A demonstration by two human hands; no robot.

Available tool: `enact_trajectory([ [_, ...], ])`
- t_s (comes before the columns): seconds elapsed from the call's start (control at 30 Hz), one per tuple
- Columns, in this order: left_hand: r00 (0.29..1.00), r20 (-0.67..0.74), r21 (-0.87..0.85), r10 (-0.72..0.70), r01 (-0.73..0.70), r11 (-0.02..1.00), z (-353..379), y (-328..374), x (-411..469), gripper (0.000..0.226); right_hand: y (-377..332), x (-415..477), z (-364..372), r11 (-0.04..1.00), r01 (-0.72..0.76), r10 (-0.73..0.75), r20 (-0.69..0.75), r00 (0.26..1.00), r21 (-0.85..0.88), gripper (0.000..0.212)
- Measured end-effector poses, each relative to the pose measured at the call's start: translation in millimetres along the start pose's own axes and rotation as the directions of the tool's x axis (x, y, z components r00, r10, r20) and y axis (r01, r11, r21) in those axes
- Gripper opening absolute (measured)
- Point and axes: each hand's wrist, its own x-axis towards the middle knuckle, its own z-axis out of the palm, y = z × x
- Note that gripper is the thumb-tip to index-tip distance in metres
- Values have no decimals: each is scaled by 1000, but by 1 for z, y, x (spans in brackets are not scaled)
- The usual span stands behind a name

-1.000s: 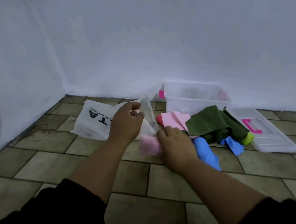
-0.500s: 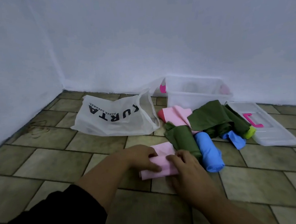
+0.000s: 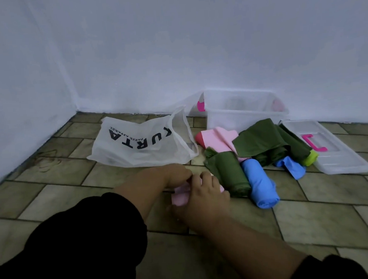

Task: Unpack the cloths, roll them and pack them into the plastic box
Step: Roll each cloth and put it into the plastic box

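Note:
A small pink cloth (image 3: pixel 179 196) lies on the tiled floor under both my hands. My left hand (image 3: pixel 172 175) grips its far edge with curled fingers. My right hand (image 3: pixel 206 199) covers most of it, fingers curled onto the cloth. Right of them lie a rolled green cloth (image 3: pixel 229 173) and a rolled blue cloth (image 3: pixel 260 187). Behind sits a heap: pink cloth (image 3: pixel 218 140), loose green cloth (image 3: pixel 265 139), another blue cloth (image 3: pixel 292 167). The clear plastic box (image 3: pixel 242 118) stands at the wall.
A white plastic bag (image 3: pixel 140 145) with black lettering lies open on the floor at the left. The box's clear lid (image 3: pixel 339 153) with a pink handle lies flat at the right. White walls meet in a corner behind the bag.
Both hands drew the pink cloth out of the bag down onto the floor in front of me. They now close more tightly over it, hiding most of it.

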Motion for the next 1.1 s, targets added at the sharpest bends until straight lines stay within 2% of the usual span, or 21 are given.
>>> enact_trajectory([
  [0.07, 994, 9, 240, 112, -111, 964, 2, -5, 1, 38, 3, 0, -1, 1000, 21, -21, 7, 1000, 4, 64],
  [0.13, 985, -5, 326, 170, -159, 932, 1, -7, 0, 42, 8, -3, -5, 999, 46, -46, 24, 999, 29, 61],
  [0.2, 986, -10, 235, 168, -161, 959, 3, -4, 2, 40, 15, -11, -8, 996, 73, -76, 65, 995, 48, 61],
  [0.3, 972, -203, 141, 119, -91, 986, 11, -3, 4, 33, 23, -23, -10, 991, 124, -128, 93, 987, 47, 63],
  [0.4, 947, -300, 212, 115, -51, 976, 20, -1, 10, 27, 22, -24, -13, 988, 142, -147, 97, 984, 62, 60],
  [0.57, 966, -254, 238, 49, 13, 971, 16, -3, 16, 25, 22, -24, -14, 982, 174, -176, 18, 984, 68, 55],
  [0.7, 957, -289, 237, 35, 36, 971, 20, -2, 14, 38, 29, -32, -7, 979, 198, -198, 11, 980, 45, 51],
  [0.8, 941, -335, 242, 44, 41, 970, 20, 3, 9, 41, 31, -30, -6, 976, 214, -216, 55, 975, 39, 55],
  [0.87, 904, -410, 154, 121, -62, 986, 19, 10, 7, 29, 32, -28, -6, 975, 217, -220, 79, 972, 38, 58],
  [0.93, 889, -442, -125, 124, -198, 972, 16, 18, 4, 14, 33, -27, -6, 977, 212, -214, 91, 973, 34, 60],
  [1.0, 934, -338, -372, 112, -243, 896, 13, 24, 1, 15, 32, -27, -5, 979, 201, -202, 96, 975, 28, 64],
  [1.03, 957, -269, -420, 105, -215, 882, 14, 25, -1, 16, 32, -26, -5, 980, 199, -200, 97, 975, 26, 68],
  [1.1, 981, -172, -391, 86, -148, 908, 18, 23, -6, 28, 34, -26, -6, 978, 208, -208, 112, 972, 19, 74],
])
